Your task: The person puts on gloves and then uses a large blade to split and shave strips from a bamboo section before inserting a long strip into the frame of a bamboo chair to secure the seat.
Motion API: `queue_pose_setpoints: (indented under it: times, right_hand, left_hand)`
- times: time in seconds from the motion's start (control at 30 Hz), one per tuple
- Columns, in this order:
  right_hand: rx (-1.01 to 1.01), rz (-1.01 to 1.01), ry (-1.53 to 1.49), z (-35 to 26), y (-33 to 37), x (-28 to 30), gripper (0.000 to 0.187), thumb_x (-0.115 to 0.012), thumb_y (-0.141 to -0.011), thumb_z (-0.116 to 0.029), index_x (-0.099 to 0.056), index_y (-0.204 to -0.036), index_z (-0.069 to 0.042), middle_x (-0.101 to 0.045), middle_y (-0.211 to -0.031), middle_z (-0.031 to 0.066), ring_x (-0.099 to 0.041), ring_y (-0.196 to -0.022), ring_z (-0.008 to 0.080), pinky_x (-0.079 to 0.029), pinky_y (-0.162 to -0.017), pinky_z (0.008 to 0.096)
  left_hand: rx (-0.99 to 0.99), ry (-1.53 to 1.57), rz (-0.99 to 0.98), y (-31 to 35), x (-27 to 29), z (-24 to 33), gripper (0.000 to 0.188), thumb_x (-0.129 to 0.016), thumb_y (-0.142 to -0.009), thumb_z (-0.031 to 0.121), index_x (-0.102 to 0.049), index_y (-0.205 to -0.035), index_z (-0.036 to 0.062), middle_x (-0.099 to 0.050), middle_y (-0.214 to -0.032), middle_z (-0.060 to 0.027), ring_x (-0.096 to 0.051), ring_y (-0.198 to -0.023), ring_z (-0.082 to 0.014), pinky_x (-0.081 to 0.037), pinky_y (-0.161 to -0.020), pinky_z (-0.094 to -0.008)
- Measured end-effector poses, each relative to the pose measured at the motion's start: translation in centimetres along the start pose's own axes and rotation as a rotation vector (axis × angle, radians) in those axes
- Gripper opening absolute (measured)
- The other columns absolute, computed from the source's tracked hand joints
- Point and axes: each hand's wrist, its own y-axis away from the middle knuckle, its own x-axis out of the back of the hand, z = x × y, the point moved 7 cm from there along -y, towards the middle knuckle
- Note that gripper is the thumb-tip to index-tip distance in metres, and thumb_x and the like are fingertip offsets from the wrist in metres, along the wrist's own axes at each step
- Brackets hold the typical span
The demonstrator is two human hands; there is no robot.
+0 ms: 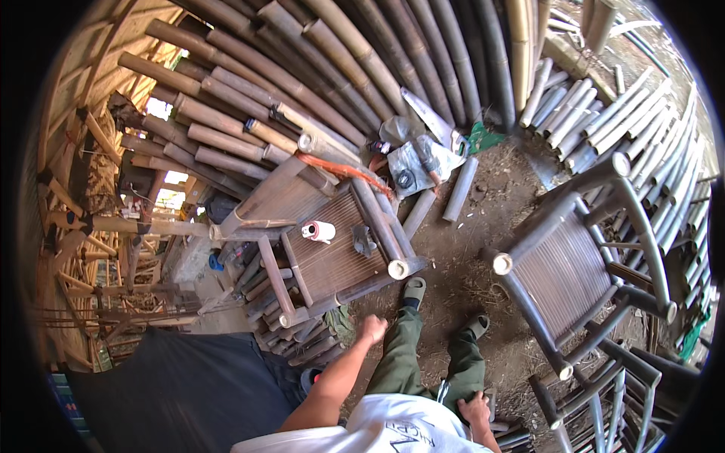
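Observation:
My left hand (371,330) is closed in a fist with nothing showing in it, held out in front of my left leg. It is nearest to a bamboo chair (332,260), apart from its front corner. On the slatted seat stand a white and red bottle-like container (319,232) and a small dark grey object (364,240) whose kind I cannot make out. My right hand (476,408) hangs low by my right thigh, fingers loosely apart, against or just over the green trousers (462,362). Nothing shows in it.
Another bamboo chair (559,279) stands at right, a bamboo frame (604,385) below it. Long bamboo poles (340,68) lie stacked at the back, cut ones (604,113) at far right. A handsaw (432,117) and plastic bag (415,170) lie behind the left chair. Dark cloth (189,385) covers the lower left.

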Motion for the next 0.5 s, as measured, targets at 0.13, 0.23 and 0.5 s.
queue_pose_setpoints:
  times: [0.13,0.23,0.5]
  right_hand:
    - [0.116,0.115,-0.042,-1.0,-1.7,-0.9,0.071,-0.071,-0.076,-0.044,-0.049,-0.127,0.0,-0.052,-0.127,0.0271,-0.06,-0.113,0.0458,-0.05,-0.097,0.0524]
    - [0.142,0.178,-0.049,-3.6,-4.4,-3.2,0.065,-0.072,-0.07,-0.039,-0.052,-0.117,0.001,-0.054,-0.12,0.0268,-0.058,-0.111,0.0463,-0.05,-0.096,0.053]
    - [-0.15,0.107,-0.029,-5.0,-5.6,-5.9,0.064,-0.081,-0.063,-0.033,-0.058,-0.114,-0.001,-0.057,-0.122,0.0245,-0.057,-0.116,0.0419,-0.05,-0.1,0.0474]
  left_hand:
    - [0.157,0.161,0.007,-8.9,5.0,2.0,0.052,-0.065,-0.088,0.04,-0.062,-0.121,-0.0008,-0.064,-0.124,-0.029,-0.061,-0.118,-0.0444,-0.05,-0.098,-0.0544]
    - [0.274,0.201,0.2,-16.8,8.0,3.2,0.071,-0.075,-0.082,0.044,-0.049,-0.135,0.0039,-0.054,-0.138,-0.0228,-0.055,-0.126,-0.042,-0.05,-0.101,-0.0535]
    - [-0.107,-0.261,-0.109,-25.3,1.8,3.2,0.049,-0.073,-0.084,0.019,-0.055,-0.129,0.0131,-0.055,-0.135,-0.0173,-0.058,-0.121,-0.0423,-0.051,-0.1,-0.0526]
